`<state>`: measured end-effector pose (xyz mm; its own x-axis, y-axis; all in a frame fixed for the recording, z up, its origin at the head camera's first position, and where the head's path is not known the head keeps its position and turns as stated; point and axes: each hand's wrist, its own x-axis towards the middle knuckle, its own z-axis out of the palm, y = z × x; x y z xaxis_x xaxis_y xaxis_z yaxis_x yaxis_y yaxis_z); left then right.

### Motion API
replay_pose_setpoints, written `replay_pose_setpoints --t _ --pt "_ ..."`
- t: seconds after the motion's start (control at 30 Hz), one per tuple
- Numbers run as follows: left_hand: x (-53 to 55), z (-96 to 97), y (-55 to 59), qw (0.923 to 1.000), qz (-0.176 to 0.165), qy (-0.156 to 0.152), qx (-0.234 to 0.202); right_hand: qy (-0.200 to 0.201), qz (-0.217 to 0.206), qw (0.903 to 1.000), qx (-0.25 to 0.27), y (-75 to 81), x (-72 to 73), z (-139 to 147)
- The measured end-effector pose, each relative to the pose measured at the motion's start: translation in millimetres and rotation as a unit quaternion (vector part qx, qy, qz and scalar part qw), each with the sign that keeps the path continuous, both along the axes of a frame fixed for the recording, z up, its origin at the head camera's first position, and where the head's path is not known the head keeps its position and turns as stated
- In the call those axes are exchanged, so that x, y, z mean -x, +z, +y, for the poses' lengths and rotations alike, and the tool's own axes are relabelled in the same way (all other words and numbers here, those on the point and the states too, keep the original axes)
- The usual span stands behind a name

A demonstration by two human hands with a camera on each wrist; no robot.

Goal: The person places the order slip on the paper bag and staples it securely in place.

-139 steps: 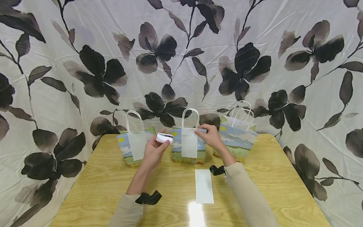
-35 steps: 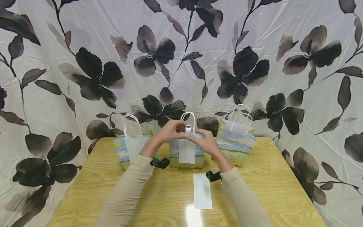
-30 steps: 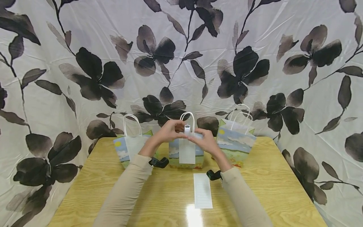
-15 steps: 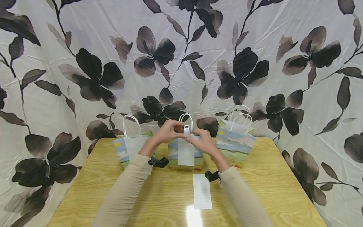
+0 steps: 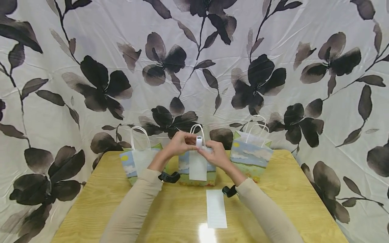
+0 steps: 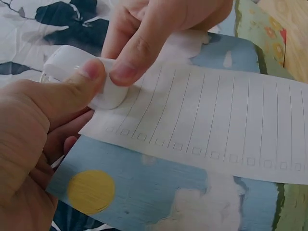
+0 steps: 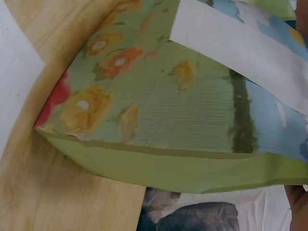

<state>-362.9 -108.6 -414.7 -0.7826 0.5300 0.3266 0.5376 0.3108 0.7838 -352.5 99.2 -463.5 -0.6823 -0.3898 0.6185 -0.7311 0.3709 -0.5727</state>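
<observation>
A small white stapler (image 6: 108, 91) sits over the top edge of the middle paper bag (image 5: 183, 165), at the head of a lined paper slip (image 5: 198, 165). My left hand (image 5: 179, 144) holds the stapler with its thumb on top; its fingers curl behind the bag's rim. From the other side my right hand (image 5: 216, 154) pinches at the stapler's end, thumb in front and fingers behind the rim. In the left wrist view, the slip shows a row of small checkboxes, and it hangs down the bag's printed front. The bag's white handles (image 5: 197, 130) rise behind the hands.
A similar bag (image 5: 127, 165) with a slip stands at left, partly hidden by my left arm. Another bag (image 5: 251, 153) stands at right. One loose lined slip (image 5: 216, 209) lies on the wooden table (image 5: 170, 216). A floral cloth (image 5: 194, 98) hangs behind.
Since the earliest frame, my left hand has brought the stapler rightward onto the middle bag's top edge, and my right thumb has come to it. Over the last second both hands stay there.
</observation>
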Motion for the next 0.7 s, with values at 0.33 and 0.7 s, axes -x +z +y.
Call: replay_pose_setpoints --t 0.33,0.7 --pt "-6.9 -0.8 7.7 0.9996 -0.022 -0.015 0.006 0.003 -0.063 0.998 -0.005 4.0 -1.9 4" --pt "-11.9 -1.4 12.9 0.9987 0.022 0.023 0.04 0.002 -0.096 0.9954 0.01 8.5 -2.2 8"
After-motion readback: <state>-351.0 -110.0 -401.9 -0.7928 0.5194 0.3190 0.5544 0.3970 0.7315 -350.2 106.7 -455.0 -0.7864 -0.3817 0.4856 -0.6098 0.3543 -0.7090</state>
